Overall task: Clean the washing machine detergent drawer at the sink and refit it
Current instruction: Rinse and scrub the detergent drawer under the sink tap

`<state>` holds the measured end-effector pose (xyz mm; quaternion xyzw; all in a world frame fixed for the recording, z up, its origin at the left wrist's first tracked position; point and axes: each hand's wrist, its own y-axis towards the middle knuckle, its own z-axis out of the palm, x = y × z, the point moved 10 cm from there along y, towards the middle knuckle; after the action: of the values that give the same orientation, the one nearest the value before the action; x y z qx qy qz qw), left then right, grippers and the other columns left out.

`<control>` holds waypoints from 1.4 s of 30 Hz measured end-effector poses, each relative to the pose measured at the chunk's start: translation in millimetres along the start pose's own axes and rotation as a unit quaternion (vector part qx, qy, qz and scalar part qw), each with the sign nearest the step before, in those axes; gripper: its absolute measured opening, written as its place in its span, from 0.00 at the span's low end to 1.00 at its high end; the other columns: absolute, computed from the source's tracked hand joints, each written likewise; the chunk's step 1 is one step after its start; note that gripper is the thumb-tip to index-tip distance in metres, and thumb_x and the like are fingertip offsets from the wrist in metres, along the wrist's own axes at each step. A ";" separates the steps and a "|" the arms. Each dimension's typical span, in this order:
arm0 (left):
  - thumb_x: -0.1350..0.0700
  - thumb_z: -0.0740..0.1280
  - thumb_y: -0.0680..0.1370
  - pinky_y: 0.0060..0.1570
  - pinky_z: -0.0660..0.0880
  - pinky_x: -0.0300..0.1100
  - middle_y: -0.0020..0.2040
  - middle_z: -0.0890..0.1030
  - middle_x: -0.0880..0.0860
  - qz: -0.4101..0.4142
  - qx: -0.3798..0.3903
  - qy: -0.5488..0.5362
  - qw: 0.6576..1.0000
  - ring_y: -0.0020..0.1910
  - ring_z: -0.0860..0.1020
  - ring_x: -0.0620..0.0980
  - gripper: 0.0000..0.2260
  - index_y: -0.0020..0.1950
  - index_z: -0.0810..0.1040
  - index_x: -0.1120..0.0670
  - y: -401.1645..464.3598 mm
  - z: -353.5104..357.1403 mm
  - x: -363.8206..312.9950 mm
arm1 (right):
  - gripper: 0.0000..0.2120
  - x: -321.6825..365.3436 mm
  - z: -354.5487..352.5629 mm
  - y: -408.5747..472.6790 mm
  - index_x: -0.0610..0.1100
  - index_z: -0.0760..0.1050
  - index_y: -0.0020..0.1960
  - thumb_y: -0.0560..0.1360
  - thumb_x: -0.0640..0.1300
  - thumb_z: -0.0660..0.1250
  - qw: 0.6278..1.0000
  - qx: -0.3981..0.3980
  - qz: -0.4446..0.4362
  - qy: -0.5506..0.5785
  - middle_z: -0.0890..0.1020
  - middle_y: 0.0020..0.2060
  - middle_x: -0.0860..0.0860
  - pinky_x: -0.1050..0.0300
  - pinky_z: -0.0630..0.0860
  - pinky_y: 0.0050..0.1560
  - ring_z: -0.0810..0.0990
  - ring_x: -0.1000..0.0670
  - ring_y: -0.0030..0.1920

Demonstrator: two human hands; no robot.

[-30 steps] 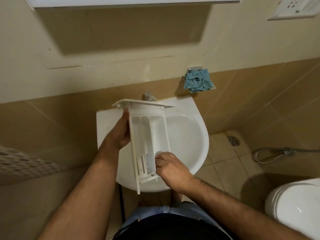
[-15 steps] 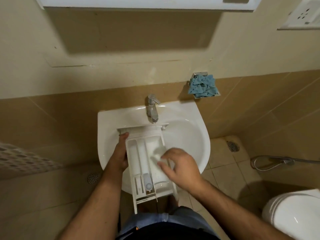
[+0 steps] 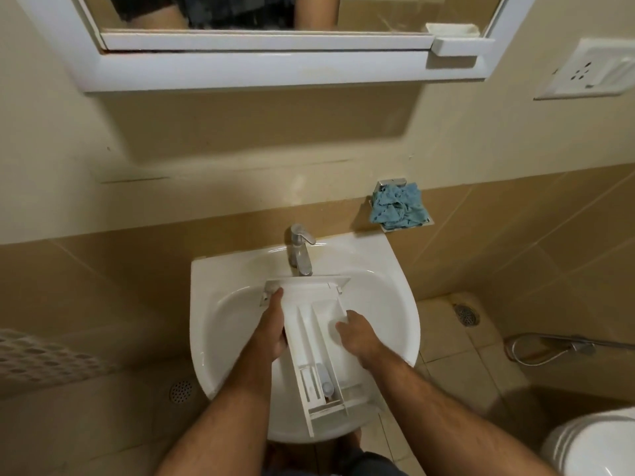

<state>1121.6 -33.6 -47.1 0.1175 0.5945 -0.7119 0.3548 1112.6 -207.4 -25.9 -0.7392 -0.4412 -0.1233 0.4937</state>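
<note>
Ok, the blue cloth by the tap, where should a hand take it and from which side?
Pinch the bunched top folds of the blue cloth from the front and above. It lies crumpled in a small wall holder against the tiles, so the wall blocks the back. The right hand is nearer, but it's now at the detergent drawer.

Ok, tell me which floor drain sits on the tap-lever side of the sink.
The drain on the tiled floor right of the sink, near the hose; the other drain lies left.
</note>
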 end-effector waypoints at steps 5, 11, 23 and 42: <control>0.29 0.64 0.71 0.71 0.67 0.52 0.74 0.69 0.51 -0.011 -0.018 0.074 0.997 0.71 0.70 0.52 0.42 0.77 0.62 0.52 20.3 -11.2 10.6 | 0.14 -0.7 -2.8 4.6 0.39 0.71 0.63 0.80 0.42 0.56 0.998 -0.014 0.004 -0.069 0.76 0.59 0.45 0.56 0.71 0.56 0.75 0.46 0.57; 0.50 0.60 0.83 0.41 0.75 0.46 0.49 0.80 0.51 -0.036 0.034 0.109 0.993 0.46 0.78 0.50 0.11 0.64 0.72 0.52 6.1 9.1 12.8 | 0.12 -1.4 -21.3 13.7 0.39 0.71 0.61 0.81 0.43 0.57 0.995 -0.033 -0.002 -0.093 0.76 0.55 0.45 0.52 0.73 0.57 0.75 0.45 0.55; 0.52 0.60 0.84 0.52 0.73 0.50 0.60 0.77 0.53 -0.010 -0.010 0.079 0.997 0.53 0.77 0.53 0.15 0.70 0.69 0.52 12.0 -28.6 19.0 | 0.15 70.6 -54.6 2.9 0.42 0.75 0.64 0.80 0.43 0.60 0.970 -0.157 -0.121 -0.143 0.82 0.56 0.45 0.55 0.74 0.56 0.80 0.43 0.57; 0.50 0.62 0.82 0.52 0.77 0.54 0.64 0.78 0.56 0.010 -0.063 0.052 0.997 0.59 0.78 0.58 0.17 0.70 0.70 0.53 6.2 -56.2 16.4 | 0.11 176.2 -1.1 49.6 0.41 0.78 0.50 0.79 0.48 0.61 0.949 -0.049 -0.162 -0.266 0.84 0.42 0.47 0.54 0.79 0.45 0.83 0.46 0.44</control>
<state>1099.5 12.5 -76.4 0.1381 0.6542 -0.6625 0.3376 1253.5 -121.0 52.7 -0.6867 -0.6640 -0.0223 0.2950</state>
